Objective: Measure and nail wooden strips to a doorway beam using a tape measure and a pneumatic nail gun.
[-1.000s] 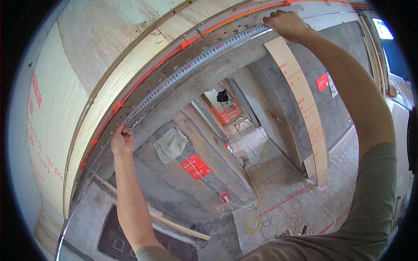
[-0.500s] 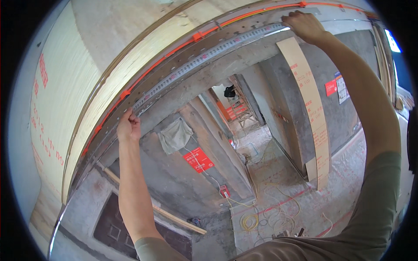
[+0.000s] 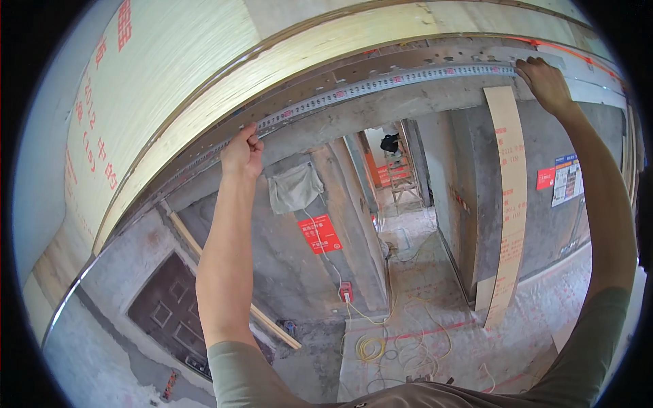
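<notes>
A pale tape measure blade (image 3: 367, 87) with printed marks stretches along the underside edge of the ceiling frame, above the grey beam (image 3: 381, 112). My left hand (image 3: 241, 153) is raised, its thumb and fingers pinched on the blade's lower edge. The blade carries on past this hand toward the lower left. At the blade's right end, my right hand (image 3: 546, 83) is closed on it with bent fingers; the exact grip is partly hidden. Both arms reach up overhead. The tape's case does not show.
A large plywood panel (image 3: 163, 88) curves over the upper left. A tall board strip (image 3: 509, 204) leans right of the opening. Below are a yellow cable coil (image 3: 371, 348), a dark door (image 3: 170, 306), a wooden batten (image 3: 272, 326) and a distant ladder (image 3: 401, 170).
The view has turned, so the scene sits differently and more plywood shows. Both hands appear farther right and lower in the picture, still at the blade, which runs more level.
</notes>
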Demonstrator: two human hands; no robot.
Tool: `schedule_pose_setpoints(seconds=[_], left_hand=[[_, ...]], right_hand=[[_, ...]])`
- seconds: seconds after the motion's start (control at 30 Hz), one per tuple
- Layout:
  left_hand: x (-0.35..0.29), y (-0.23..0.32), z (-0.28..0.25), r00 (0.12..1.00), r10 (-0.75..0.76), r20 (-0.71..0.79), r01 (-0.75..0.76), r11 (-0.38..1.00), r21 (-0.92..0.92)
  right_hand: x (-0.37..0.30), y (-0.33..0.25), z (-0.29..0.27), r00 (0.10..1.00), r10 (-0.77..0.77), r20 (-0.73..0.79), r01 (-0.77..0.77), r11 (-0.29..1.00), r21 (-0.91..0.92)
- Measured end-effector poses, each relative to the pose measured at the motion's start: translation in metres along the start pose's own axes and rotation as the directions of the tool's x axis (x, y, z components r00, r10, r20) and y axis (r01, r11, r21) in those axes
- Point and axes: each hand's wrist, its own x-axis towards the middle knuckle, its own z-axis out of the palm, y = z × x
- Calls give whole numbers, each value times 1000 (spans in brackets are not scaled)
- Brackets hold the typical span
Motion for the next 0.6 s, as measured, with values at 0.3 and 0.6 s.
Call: schedule_pose_setpoints(seconds=[0.3,0.6], left_hand=[[-1,0,1,1000,-11,-11,11,1000,-6],[4,1,-3,1000,-23,-3,23,999,-23]], right_hand=[[-3,-4,-9,1000,1,15,-1,1000,18],[-1,-5,-8,999,6,39,-7,1000,25]])
